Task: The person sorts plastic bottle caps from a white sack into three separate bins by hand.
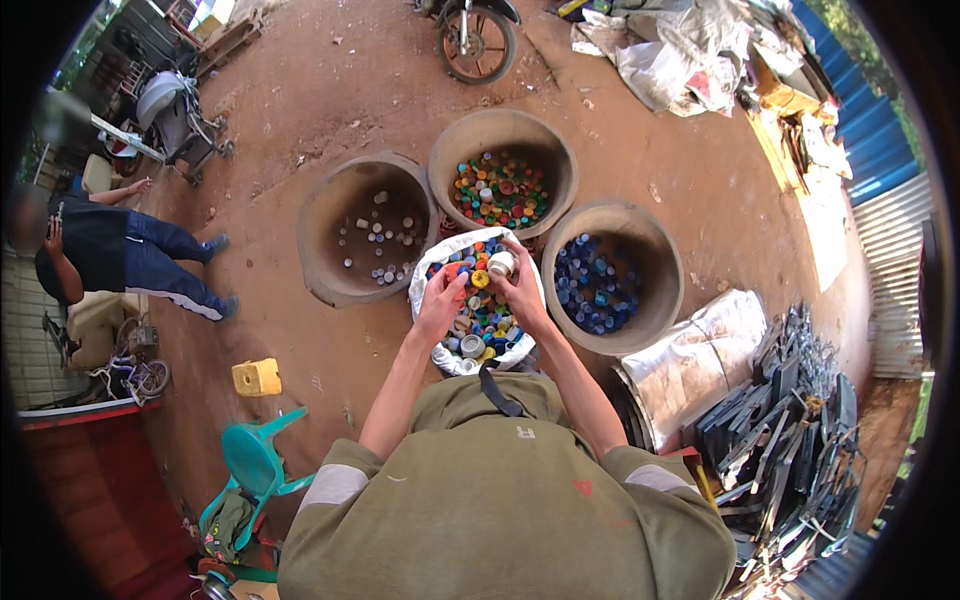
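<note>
An open white sack (450, 362) full of mixed plastic bottle caps (480, 322) stands in front of my body. Over it, my left hand (435, 309) pinches a blue cap (463, 271), with red-orange plastic (453, 276) against its fingers. White caps (500, 263) are held in the fingers of my right hand (526, 298). Between the hands shows a yellow cap (480, 279); whether a finger touches it I cannot tell. Three round tubs surround the sack's far side: the left tub (319, 225) contains whitish caps, the middle tub (444, 150) red, orange, yellow and green ones, the right tub (666, 281) blue ones.
A person (90, 240) stands at the left. Near me are a yellow block (256, 377) and a green plastic chair (251, 457). On the right lie a folded white bundle (694, 360) and a heap of dark scrap (795, 442). A motorcycle wheel (477, 45) is ahead.
</note>
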Tool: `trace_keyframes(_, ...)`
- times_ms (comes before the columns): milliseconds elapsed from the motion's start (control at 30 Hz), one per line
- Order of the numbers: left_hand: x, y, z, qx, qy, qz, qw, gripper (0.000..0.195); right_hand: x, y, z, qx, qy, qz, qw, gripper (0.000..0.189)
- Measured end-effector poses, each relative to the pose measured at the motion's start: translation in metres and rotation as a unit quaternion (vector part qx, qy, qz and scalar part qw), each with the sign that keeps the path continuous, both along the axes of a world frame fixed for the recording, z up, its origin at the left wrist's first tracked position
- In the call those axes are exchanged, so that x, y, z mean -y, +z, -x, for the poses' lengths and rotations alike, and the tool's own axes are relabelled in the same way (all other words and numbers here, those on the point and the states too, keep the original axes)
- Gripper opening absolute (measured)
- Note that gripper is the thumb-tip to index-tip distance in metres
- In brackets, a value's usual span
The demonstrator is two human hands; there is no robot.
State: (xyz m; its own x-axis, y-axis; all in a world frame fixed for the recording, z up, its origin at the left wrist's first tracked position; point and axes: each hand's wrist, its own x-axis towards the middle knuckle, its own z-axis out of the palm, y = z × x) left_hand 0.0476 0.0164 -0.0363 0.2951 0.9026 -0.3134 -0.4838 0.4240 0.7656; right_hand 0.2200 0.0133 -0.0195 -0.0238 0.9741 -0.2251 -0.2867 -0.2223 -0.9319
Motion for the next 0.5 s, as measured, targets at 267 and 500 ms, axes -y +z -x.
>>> trace_keyframes(267,-0.006,0.035,-0.007,-0.148,0.026,-0.114,0.982,0.031,0.000,0.024,0.001,0.021,0.029,-0.058,0.998,0.039)
trace_keyframes(500,-0.004,0.031,-0.004,-0.152,0.036,-0.116,0.981,0.030,0.002,0.030,0.003,0.022,0.034,-0.037,0.999,0.039)
